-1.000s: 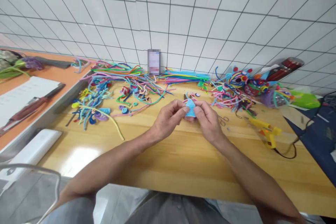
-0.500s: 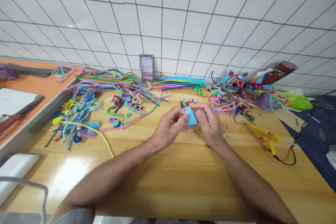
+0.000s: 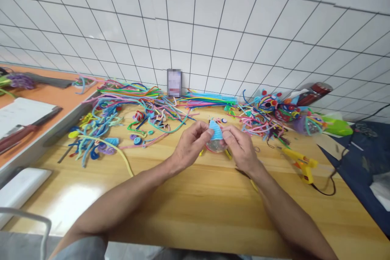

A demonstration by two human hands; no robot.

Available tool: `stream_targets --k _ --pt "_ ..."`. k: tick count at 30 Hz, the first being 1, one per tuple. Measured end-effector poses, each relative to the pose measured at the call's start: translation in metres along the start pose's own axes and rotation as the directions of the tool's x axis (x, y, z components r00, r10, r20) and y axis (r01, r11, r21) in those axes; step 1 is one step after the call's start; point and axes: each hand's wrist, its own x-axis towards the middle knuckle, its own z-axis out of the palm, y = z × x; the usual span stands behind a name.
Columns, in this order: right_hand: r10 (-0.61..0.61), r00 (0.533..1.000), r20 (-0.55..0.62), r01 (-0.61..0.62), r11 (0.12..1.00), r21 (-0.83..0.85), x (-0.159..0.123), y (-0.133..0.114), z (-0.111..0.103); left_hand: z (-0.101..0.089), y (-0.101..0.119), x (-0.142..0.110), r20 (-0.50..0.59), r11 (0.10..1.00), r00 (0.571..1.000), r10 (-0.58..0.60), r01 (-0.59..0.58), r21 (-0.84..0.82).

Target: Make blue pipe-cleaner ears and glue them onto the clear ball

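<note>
A light-blue ribbed triangle of coiled pipe cleaner [image 3: 216, 131] is between my hands above the middle of the table. My left hand [image 3: 192, 143] pinches its left edge with thumb and forefinger. My right hand [image 3: 239, 146] is closed with thumb and fingertips at its right edge. Just below and behind the triangle is a clear round plastic piece [image 3: 215, 146] with a reddish rim, partly hidden by the hands. Dark-and-yellow handles [image 3: 251, 180] show partly under my right wrist. A small round eye-like piece [image 3: 224, 120] lies just beyond my fingers.
Loose pipe cleaners [image 3: 106, 109] spread at left and along the tiled wall, where a phone [image 3: 174, 83] leans. Another pile [image 3: 258, 122] lies at right beside decorated bottles [image 3: 286, 109]. A yellow glue gun [image 3: 301, 162] with a cord rests at right. A white power bank-like block [image 3: 22, 189] sits at left.
The blue triangle has tilted and moved slightly left, showing more of the clear piece beneath it. My right fingers have slid lower along its edge. The head view has shifted a little.
</note>
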Motion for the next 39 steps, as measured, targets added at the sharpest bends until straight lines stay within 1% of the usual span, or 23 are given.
stream_targets --k 3,6,12,14,17,20,22,23,25,27,29,30,33,34,36,39 --pt "-0.027 1.000 0.002 0.027 0.997 -0.067 0.000 -0.004 0.002 -0.004 0.000 0.003 -0.007 1.000 1.000 -0.007 0.006 -0.021" --pt "-0.061 0.998 0.000 0.061 0.993 -0.104 -0.001 -0.008 0.007 -0.004 -0.002 0.007 -0.026 0.996 0.999 -0.046 0.044 -0.072" --pt "-0.088 0.996 0.013 0.089 0.988 -0.124 -0.002 -0.010 0.014 0.001 -0.007 0.009 -0.114 0.997 0.993 -0.040 0.031 -0.077" --pt "-0.114 0.993 -0.009 0.112 0.983 -0.145 -0.002 -0.009 0.016 0.002 -0.008 0.008 -0.138 0.997 0.990 -0.040 0.029 -0.076" --pt "-0.119 0.992 -0.037 0.113 0.984 -0.141 -0.002 -0.008 0.016 0.000 -0.009 0.007 -0.108 0.994 0.992 -0.061 0.050 -0.098" --pt "-0.074 0.996 -0.052 0.069 0.994 -0.089 -0.002 -0.006 0.014 -0.003 -0.008 0.008 -0.015 0.988 0.995 -0.102 0.099 -0.115" --pt "-0.047 0.997 -0.064 0.042 0.997 -0.070 -0.002 -0.003 0.013 -0.004 -0.008 0.009 0.028 0.988 0.993 -0.115 0.117 -0.100" --pt "-0.039 0.997 -0.073 0.035 0.998 -0.058 -0.003 -0.001 0.013 -0.004 -0.007 0.009 0.035 0.989 0.993 -0.116 0.119 -0.093" --pt "-0.054 0.994 -0.093 0.050 0.998 -0.046 -0.004 0.004 0.014 -0.004 -0.007 0.009 0.014 0.990 0.994 -0.110 0.111 -0.090" --pt "-0.123 0.986 -0.115 0.112 0.989 -0.099 -0.006 0.008 0.015 -0.004 -0.006 0.009 -0.030 0.990 0.994 -0.104 0.101 -0.095" --pt "-0.243 0.961 -0.129 0.208 0.949 -0.236 -0.007 0.011 0.015 -0.005 -0.005 0.009 -0.048 0.991 0.993 -0.107 0.102 -0.091" --pt "-0.314 0.939 -0.138 0.259 0.914 -0.313 -0.007 0.013 0.016 -0.005 -0.004 0.009 -0.046 0.991 0.993 -0.109 0.104 -0.087" --pt "-0.502 0.848 -0.172 0.375 0.797 -0.474 -0.006 0.015 0.015 -0.005 -0.003 0.007 -0.021 0.995 0.996 -0.092 0.091 -0.050" --pt "-0.537 0.823 -0.184 0.392 0.773 -0.500 -0.005 0.015 0.015 -0.005 -0.002 0.006 -0.009 0.997 0.997 -0.079 0.078 -0.027" --pt "-0.570 0.795 -0.208 0.404 0.753 -0.519 -0.004 0.014 0.014 -0.003 0.000 0.004 0.028 0.998 0.998 -0.061 0.061 0.015" --pt "-0.576 0.780 -0.243 0.400 0.758 -0.516 -0.003 0.013 0.013 -0.001 0.002 0.000 0.083 0.997 0.994 -0.071 0.069 0.032"
